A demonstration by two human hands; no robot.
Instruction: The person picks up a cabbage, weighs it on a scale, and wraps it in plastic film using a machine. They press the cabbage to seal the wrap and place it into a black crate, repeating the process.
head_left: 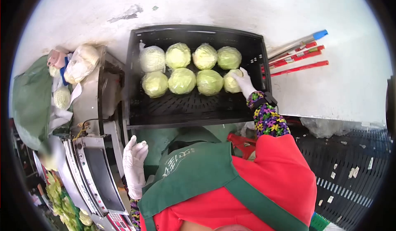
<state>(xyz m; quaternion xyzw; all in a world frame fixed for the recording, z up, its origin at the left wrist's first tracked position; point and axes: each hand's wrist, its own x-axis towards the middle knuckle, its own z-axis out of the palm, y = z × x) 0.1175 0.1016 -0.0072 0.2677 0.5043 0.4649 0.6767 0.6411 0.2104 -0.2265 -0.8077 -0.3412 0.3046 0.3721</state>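
Observation:
Two rows of pale green wrapped cabbages (182, 81) lie in a black plastic crate (198, 120). My right hand (244, 82), in a white glove, has its fingers around the rightmost cabbage (232, 81) of the lower row. Outside the crate, below its left corner, my left hand (135, 161) is raised in a white glove; its fingers are bent upward but apart, and nothing shows in it.
Red and silver poles (297, 57) lean at the right of the crate. At left stand a wrapping machine (97, 177), a metal shelf with wrapped produce (81, 63) and leafy greens (57, 194). Black crates (350, 165) fill the lower right.

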